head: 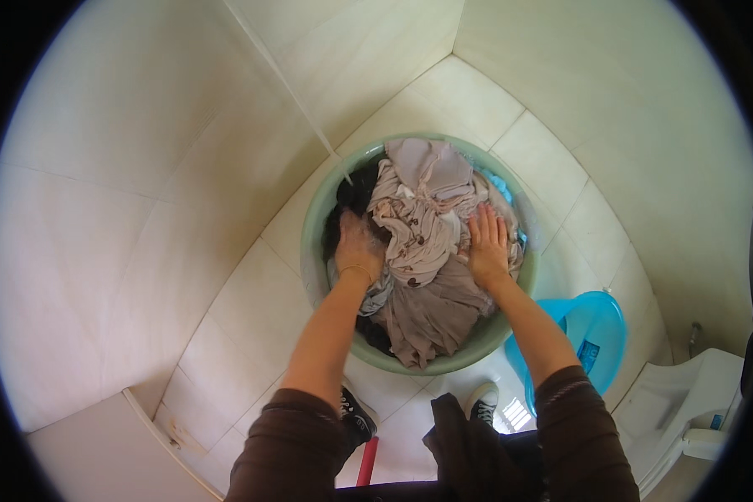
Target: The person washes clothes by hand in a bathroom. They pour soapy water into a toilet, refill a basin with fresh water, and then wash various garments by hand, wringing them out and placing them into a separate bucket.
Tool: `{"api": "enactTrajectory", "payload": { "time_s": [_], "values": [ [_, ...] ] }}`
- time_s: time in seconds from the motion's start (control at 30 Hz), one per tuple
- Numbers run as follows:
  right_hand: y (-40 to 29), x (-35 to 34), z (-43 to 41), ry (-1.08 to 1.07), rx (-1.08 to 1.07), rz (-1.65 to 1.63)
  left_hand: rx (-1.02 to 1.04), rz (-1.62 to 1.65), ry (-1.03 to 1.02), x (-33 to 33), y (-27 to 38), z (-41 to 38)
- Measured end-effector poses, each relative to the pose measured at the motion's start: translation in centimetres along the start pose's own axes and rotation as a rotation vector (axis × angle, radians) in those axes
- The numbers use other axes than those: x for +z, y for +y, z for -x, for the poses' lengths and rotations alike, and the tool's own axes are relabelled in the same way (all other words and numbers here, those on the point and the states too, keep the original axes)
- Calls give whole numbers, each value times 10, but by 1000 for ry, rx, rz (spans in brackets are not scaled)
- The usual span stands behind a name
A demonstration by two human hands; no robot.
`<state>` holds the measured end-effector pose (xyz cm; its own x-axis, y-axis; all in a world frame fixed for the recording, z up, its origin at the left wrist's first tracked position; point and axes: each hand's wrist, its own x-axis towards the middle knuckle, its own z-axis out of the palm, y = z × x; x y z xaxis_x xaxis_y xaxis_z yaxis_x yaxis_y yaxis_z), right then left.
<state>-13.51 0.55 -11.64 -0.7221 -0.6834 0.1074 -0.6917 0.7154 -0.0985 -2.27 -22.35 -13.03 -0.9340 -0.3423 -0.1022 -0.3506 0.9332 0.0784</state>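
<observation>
A round green basin [530, 276] on the floor holds a heap of wet clothes. Beige-pink fabric [420, 232] fills the middle, with dark brown button-like spots on one part. Black cloth [354, 188] lies along the left side, and a bit of bright blue cloth [501, 187] shows at the upper right. My left hand [357, 248] presses into the heap at its left, beside the black cloth, its fingertips partly hidden. My right hand [488, 245] lies flat on the beige fabric at the right, fingers slightly apart. A thin stream of water [295, 94] falls into the basin at its upper left.
A translucent blue plastic basin [612, 339] stands at the right, beside the green one. Farther right is a white fixture [684, 389]. Tiled walls meet behind the basin. My black sneakers [354, 411] are on the tiled floor, with a red bar-like object [367, 461] between them.
</observation>
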Motion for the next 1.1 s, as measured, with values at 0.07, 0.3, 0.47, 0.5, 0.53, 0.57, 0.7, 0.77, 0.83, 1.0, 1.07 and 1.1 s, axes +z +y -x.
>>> {"api": "enactTrajectory", "payload": {
  "time_s": [0.07,0.3,0.47,0.5,0.53,0.57,0.7,0.77,0.83,1.0,1.07,1.1],
  "values": [
    [1,-22,-9,-191,-3,-135,-26,-85,-101,-23,2,0],
    [-28,-43,-58,107,-15,-141,230,260,194,-92,51,-71],
    [-35,-16,-75,-200,-36,104,175,33,203,-13,56,-73],
    [-36,-15,-81,-295,-29,140,169,4,157,-15,56,-80],
    [-38,-14,-85,-387,-22,175,160,-6,79,-11,58,-82],
    [-40,-16,-88,-479,-16,210,168,0,67,-8,57,-86],
    [-36,-28,-64,-342,-58,40,207,156,19,-17,54,-54],
    [-28,-45,-28,-237,-105,-132,238,219,17,-31,50,-16],
    [-14,-46,14,-192,-160,-103,280,215,7,-45,57,27],
    [-24,-16,31,-61,-90,-6,252,165,55,-32,64,40],
    [-30,-9,29,-131,-46,98,229,117,81,-27,73,38],
    [-31,-9,28,-162,-17,156,215,111,90,-25,79,38]
  ]
}}
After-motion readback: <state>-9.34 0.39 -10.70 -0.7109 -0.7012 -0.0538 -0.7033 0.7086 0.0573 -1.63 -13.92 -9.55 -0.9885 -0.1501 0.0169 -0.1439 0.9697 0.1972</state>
